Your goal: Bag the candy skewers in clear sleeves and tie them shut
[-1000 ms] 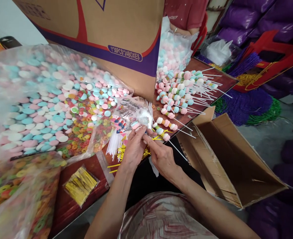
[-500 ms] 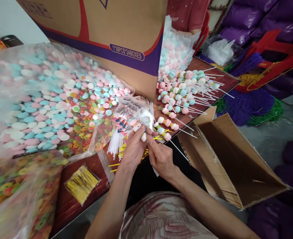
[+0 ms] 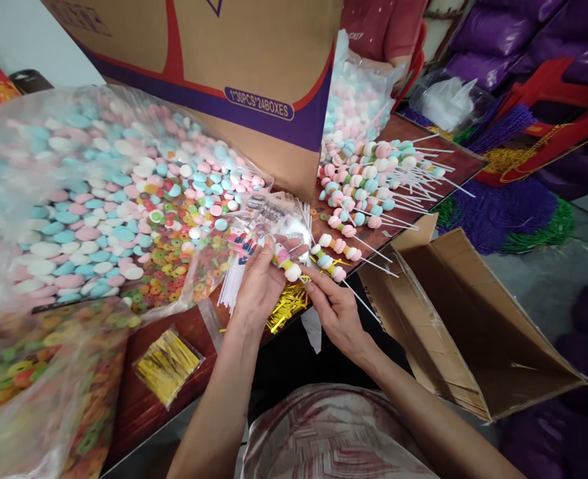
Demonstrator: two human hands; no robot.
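A candy skewer (image 3: pixel 292 271) of pink and white marshmallows with a yellow-green gummy ring is held between my hands. My left hand (image 3: pixel 259 283) is closed around its upper part, the thumb lying over the candy and hiding some of it. My right hand (image 3: pixel 336 306) pinches the thin white stick just below the lowest marshmallow. Beneath them lies a heap of gold twist ties (image 3: pixel 288 307). Printed clear wrappers (image 3: pixel 269 211) are just beyond my left fingers, and loose white sticks (image 3: pixel 228 287) are beside that hand. Another skewer (image 3: pixel 340 246) rests beyond my right hand.
A big carton (image 3: pixel 254 153) stands at the back. Bagged marshmallows (image 3: pixel 84 233) and gummy rings (image 3: pixel 169 273) spread out left, near a pack of gold ties (image 3: pixel 168 366). Finished skewers (image 3: pixel 368 179) pile at right, above an open box (image 3: pixel 483 326). A person in a red shirt (image 3: pixel 374 30) sits behind.
My hands have drawn apart slightly, the right moving right and down along the stick. More of the skewer's candy and the gold ties below now show.
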